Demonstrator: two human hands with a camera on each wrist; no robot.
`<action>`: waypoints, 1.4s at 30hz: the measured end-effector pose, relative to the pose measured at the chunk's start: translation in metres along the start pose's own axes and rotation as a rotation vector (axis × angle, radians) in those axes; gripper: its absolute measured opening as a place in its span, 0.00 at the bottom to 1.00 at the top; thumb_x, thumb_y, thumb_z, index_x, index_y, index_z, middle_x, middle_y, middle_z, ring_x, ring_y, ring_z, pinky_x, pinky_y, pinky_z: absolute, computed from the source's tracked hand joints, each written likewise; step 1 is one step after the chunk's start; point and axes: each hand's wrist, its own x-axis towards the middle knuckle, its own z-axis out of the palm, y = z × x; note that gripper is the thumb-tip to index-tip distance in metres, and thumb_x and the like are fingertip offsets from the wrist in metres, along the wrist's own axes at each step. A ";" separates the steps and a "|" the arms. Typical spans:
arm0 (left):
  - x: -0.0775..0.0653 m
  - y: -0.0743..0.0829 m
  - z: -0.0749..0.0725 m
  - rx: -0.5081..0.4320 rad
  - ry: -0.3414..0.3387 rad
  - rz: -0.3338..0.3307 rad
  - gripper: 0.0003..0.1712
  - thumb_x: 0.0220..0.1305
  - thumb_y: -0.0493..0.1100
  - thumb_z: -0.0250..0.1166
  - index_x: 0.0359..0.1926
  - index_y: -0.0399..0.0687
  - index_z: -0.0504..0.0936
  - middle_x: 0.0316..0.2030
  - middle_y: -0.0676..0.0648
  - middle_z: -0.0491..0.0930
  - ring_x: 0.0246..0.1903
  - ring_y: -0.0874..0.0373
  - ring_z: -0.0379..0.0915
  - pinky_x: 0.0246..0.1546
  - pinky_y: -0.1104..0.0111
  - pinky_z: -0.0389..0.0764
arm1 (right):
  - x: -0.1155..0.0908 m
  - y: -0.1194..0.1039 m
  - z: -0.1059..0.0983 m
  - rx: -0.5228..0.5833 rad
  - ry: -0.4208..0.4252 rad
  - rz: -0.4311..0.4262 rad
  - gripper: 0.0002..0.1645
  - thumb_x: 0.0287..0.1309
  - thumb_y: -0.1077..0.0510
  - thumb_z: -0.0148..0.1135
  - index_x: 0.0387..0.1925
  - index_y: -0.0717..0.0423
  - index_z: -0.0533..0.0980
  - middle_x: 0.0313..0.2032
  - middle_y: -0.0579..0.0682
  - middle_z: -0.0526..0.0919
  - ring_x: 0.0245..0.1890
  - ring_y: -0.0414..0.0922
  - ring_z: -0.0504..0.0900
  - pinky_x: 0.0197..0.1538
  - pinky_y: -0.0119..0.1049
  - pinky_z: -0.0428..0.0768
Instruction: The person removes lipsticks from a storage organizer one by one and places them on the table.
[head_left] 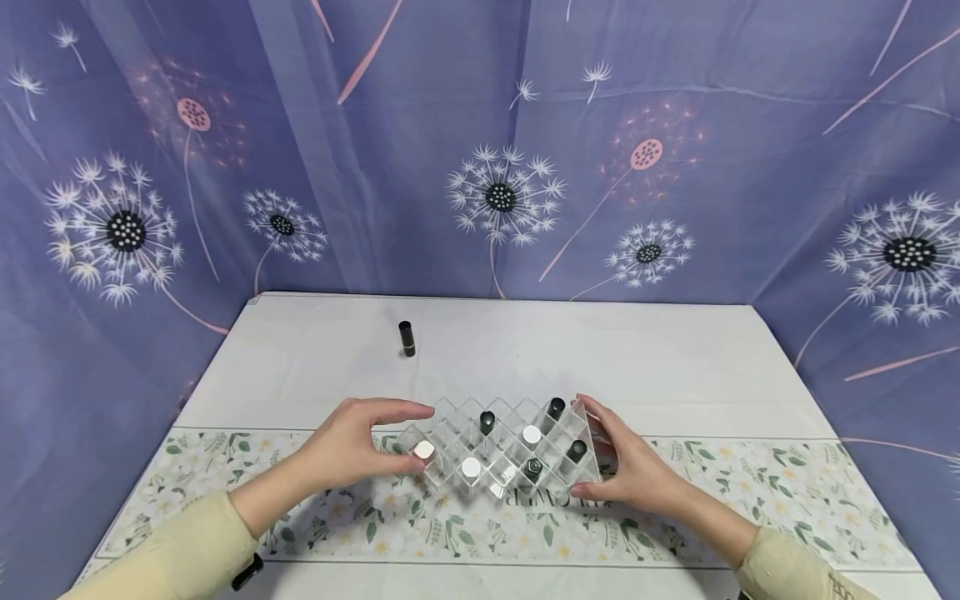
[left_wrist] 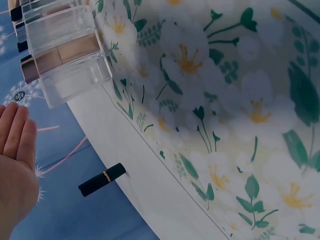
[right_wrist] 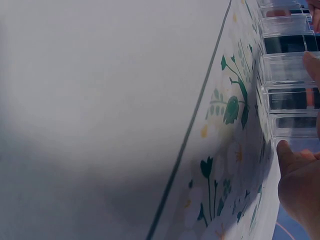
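A clear acrylic lipstick holder [head_left: 517, 421] with a grid of diamond-shaped cells stands on the cloth between the two hands. Several tubes with black or pale caps fill some cells, including a black-capped one [head_left: 556, 407] and a white-topped one [head_left: 470, 469]. My left hand [head_left: 352, 442] is at the holder's left end, fingers straight and thumb spread apart; the left wrist view shows the fingers clear of the holder. At the right end, my right hand [head_left: 630, 471] grips the holder between fingers behind and thumb in front. A black lipstick [head_left: 407, 339] stands alone behind, toward the left.
A white tablecloth [head_left: 600, 358] with a floral band [head_left: 465, 537] covers the table. Purple dandelion-print curtains [head_left: 405, 167] enclose the back and both sides.
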 end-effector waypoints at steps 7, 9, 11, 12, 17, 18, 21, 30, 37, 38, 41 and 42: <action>0.000 0.001 0.005 0.013 -0.031 0.002 0.35 0.57 0.51 0.84 0.65 0.52 0.86 0.60 0.54 0.86 0.59 0.50 0.85 0.63 0.50 0.84 | 0.000 -0.004 0.000 0.011 -0.005 -0.006 0.78 0.47 0.50 0.89 0.86 0.57 0.45 0.80 0.69 0.57 0.72 0.71 0.71 0.69 0.36 0.77; 0.000 0.001 0.006 0.032 -0.029 0.005 0.33 0.57 0.49 0.84 0.64 0.53 0.86 0.59 0.54 0.87 0.58 0.51 0.86 0.62 0.50 0.84 | 0.000 -0.003 0.000 0.012 -0.004 -0.004 0.78 0.47 0.50 0.89 0.86 0.56 0.45 0.80 0.69 0.57 0.72 0.71 0.71 0.69 0.35 0.76; 0.001 0.001 0.007 0.058 -0.028 0.011 0.31 0.57 0.48 0.84 0.62 0.54 0.87 0.58 0.56 0.88 0.57 0.54 0.86 0.61 0.52 0.85 | 0.000 -0.003 0.000 0.011 -0.003 -0.004 0.78 0.47 0.49 0.89 0.86 0.56 0.45 0.80 0.69 0.57 0.72 0.70 0.71 0.69 0.35 0.76; 0.001 0.001 0.008 0.070 -0.030 0.012 0.30 0.57 0.47 0.84 0.61 0.55 0.88 0.57 0.57 0.88 0.56 0.55 0.86 0.61 0.52 0.85 | 0.000 -0.002 0.001 0.009 -0.002 -0.004 0.78 0.47 0.50 0.89 0.86 0.56 0.45 0.80 0.69 0.57 0.72 0.71 0.71 0.69 0.35 0.76; 0.002 0.000 0.010 0.103 -0.041 0.014 0.25 0.59 0.46 0.82 0.59 0.56 0.90 0.54 0.58 0.89 0.53 0.59 0.87 0.58 0.54 0.87 | 0.001 0.001 0.001 0.003 -0.001 0.006 0.79 0.46 0.50 0.89 0.86 0.57 0.45 0.81 0.68 0.57 0.72 0.70 0.71 0.70 0.38 0.76; 0.002 0.000 0.010 0.104 -0.042 0.017 0.25 0.59 0.46 0.82 0.58 0.56 0.90 0.54 0.58 0.90 0.53 0.59 0.87 0.58 0.54 0.87 | 0.001 0.001 0.001 0.003 -0.001 0.006 0.79 0.46 0.49 0.89 0.86 0.57 0.45 0.80 0.68 0.57 0.72 0.70 0.71 0.70 0.38 0.76; 0.002 -0.002 0.010 0.111 -0.048 0.026 0.23 0.60 0.45 0.82 0.57 0.54 0.90 0.53 0.57 0.90 0.52 0.58 0.88 0.57 0.55 0.88 | 0.001 0.002 0.001 0.008 -0.002 0.014 0.79 0.46 0.49 0.90 0.86 0.57 0.45 0.81 0.68 0.57 0.73 0.70 0.71 0.70 0.37 0.76; 0.004 -0.004 0.010 0.139 -0.084 0.045 0.21 0.62 0.45 0.81 0.56 0.51 0.91 0.51 0.56 0.91 0.50 0.57 0.89 0.54 0.56 0.89 | 0.000 -0.001 0.000 0.002 -0.004 0.008 0.78 0.47 0.49 0.89 0.86 0.56 0.45 0.80 0.69 0.57 0.72 0.71 0.70 0.70 0.34 0.75; 0.007 -0.006 0.010 0.142 -0.102 0.048 0.19 0.63 0.45 0.80 0.55 0.53 0.91 0.49 0.57 0.91 0.49 0.59 0.89 0.54 0.56 0.89 | -0.001 -0.001 0.000 -0.004 0.001 -0.001 0.77 0.48 0.49 0.89 0.86 0.54 0.46 0.80 0.69 0.58 0.72 0.70 0.71 0.70 0.36 0.76; 0.007 -0.006 0.010 0.146 -0.102 0.044 0.19 0.63 0.45 0.80 0.55 0.53 0.91 0.49 0.57 0.91 0.49 0.60 0.89 0.54 0.56 0.89 | -0.001 0.000 0.000 -0.007 0.001 -0.002 0.77 0.48 0.49 0.89 0.86 0.54 0.45 0.80 0.68 0.58 0.72 0.70 0.71 0.70 0.36 0.76; 0.007 -0.006 0.010 0.162 -0.100 0.040 0.17 0.63 0.45 0.79 0.54 0.53 0.92 0.47 0.59 0.91 0.48 0.62 0.89 0.54 0.57 0.89 | 0.000 0.001 0.000 -0.008 0.000 -0.008 0.77 0.48 0.49 0.89 0.86 0.54 0.45 0.80 0.68 0.57 0.73 0.70 0.70 0.70 0.37 0.76; 0.007 -0.006 0.010 0.168 -0.100 0.038 0.17 0.64 0.45 0.79 0.53 0.53 0.92 0.47 0.59 0.91 0.47 0.62 0.89 0.54 0.57 0.89 | 0.001 0.001 0.000 -0.009 0.000 -0.010 0.77 0.48 0.49 0.89 0.86 0.55 0.46 0.80 0.68 0.57 0.73 0.70 0.70 0.70 0.37 0.76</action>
